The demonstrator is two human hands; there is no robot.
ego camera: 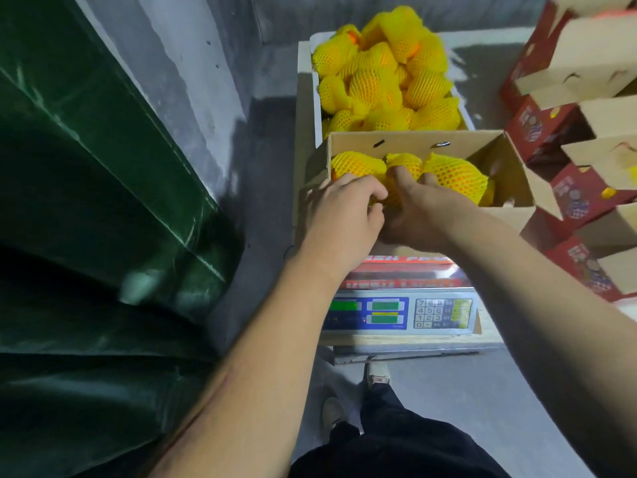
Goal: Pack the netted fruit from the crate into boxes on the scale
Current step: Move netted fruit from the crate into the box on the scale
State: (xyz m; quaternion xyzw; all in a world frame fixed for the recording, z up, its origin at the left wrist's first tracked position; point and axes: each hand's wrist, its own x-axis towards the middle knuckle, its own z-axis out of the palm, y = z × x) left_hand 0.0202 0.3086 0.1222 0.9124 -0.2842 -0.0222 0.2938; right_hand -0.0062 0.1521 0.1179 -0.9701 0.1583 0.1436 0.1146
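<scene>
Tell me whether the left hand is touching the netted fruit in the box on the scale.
Touching. The head view shows the left hand with its fingers curled onto the netted fruit inside the box, no gap visible.

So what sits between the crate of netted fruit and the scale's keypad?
In the head view, the open cardboard box, part-filled with netted fruit; both hands, left hand and right hand, reach into it.

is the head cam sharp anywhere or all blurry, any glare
Head view: the hands and the box are fairly sharp; the top fruit in the crate is motion-smeared; glare streaks the green sheet; wide-angle bending at the edges.
</scene>
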